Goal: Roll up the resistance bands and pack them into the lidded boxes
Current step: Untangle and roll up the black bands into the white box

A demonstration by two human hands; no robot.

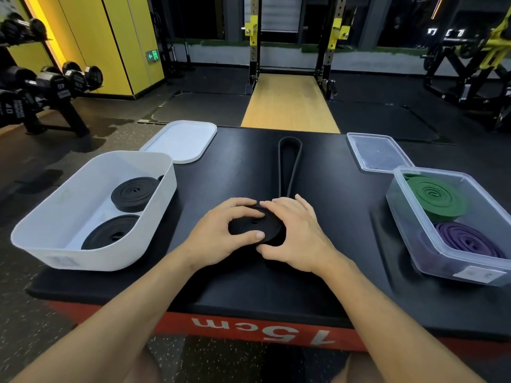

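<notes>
We grip the black resistance band (246, 226), left hand (221, 234) and right hand (297, 233) curled round its coil; the unrolled loop (289, 161) runs beyond our fingertips, white box (91, 261) left of the grip, clear box (431, 258) right.

"15cm" on the platform's red edge (171, 324); "40" on a dumbbell (11, 107)

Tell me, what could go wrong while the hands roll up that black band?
The half-rolled coil could spring open if the left hand or right hand loosens, because a long tail is not yet wound in.
That tail lies as an open loop, so it may twist or wind crooked.
The white box already holds two black rolls; a loose, fat roll might fit badly.
</notes>
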